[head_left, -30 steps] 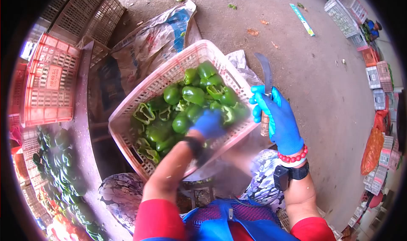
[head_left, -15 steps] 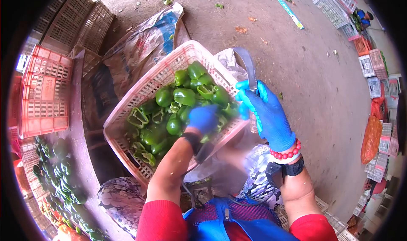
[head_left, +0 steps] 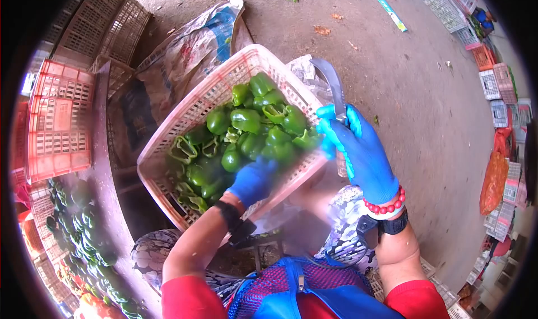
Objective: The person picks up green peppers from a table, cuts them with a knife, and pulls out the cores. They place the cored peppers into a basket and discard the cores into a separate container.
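Observation:
A pink plastic crate (head_left: 159, 145) stands tilted in front of me, with green bell peppers (head_left: 245, 120) in it, several of them cut open. My left hand (head_left: 251, 181), in a blue glove, is over the peppers near the crate's close side. Its fingers are smeared by motion, so I cannot make out whether they hold anything. My right hand (head_left: 358, 151), also gloved in blue, is closed around the handle of a curved knife (head_left: 334, 86). The blade points up and away, just beyond the crate's right corner.
Stacked red crates (head_left: 60, 120) stand at the left, beside a heap of dark green peppers (head_left: 84, 235). A crumpled sack (head_left: 185, 44) lies behind the crate. More crates (head_left: 499, 111) and an orange mesh bag (head_left: 494, 181) line the right.
My left hand has drawn back toward me and slightly left across the peppers. My right hand with the curved knife has shifted slightly right.

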Available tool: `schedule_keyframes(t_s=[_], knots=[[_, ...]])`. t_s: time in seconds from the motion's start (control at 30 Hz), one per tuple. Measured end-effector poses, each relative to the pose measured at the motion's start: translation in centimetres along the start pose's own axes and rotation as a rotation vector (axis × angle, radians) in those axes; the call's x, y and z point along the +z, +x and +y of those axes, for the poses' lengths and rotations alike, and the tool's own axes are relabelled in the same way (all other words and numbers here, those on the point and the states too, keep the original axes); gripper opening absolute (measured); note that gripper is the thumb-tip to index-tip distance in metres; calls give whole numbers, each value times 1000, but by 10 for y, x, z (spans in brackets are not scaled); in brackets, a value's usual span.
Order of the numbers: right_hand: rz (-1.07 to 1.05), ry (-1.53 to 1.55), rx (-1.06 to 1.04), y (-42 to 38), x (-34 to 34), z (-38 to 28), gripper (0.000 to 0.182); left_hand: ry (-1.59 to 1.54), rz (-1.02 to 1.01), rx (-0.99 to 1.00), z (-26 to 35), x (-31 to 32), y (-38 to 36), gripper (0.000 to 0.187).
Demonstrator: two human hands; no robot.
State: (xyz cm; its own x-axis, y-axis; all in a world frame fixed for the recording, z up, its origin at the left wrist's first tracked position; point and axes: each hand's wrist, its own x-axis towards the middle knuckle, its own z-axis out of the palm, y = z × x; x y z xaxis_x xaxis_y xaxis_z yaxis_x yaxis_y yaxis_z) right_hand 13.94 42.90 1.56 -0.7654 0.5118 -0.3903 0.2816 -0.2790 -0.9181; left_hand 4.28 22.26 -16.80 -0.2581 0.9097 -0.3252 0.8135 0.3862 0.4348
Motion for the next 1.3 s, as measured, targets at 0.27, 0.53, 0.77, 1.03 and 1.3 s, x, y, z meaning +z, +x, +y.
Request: schedule_keyframes(t_s=[0.27, 0.53, 0.77, 1.03, 1.3], knots=[[32, -46, 35, 3, 7, -3, 23, -21, 47, 73, -20, 67, 65, 25], [-42, -62, -4, 2, 28, -2, 24, -285, 144, 159, -30, 28, 46, 24], [-34, -125, -41, -5, 37, -6, 23, 412, 535, -800, -139, -26, -55, 62], [-74, -179, -59, -2, 53, -4, 22, -399, 548, -741, -195, -40, -84, 45], [-91, -299, -131, -2, 50, -1, 18, -56, 386, -822, -184, -10, -53, 44]])
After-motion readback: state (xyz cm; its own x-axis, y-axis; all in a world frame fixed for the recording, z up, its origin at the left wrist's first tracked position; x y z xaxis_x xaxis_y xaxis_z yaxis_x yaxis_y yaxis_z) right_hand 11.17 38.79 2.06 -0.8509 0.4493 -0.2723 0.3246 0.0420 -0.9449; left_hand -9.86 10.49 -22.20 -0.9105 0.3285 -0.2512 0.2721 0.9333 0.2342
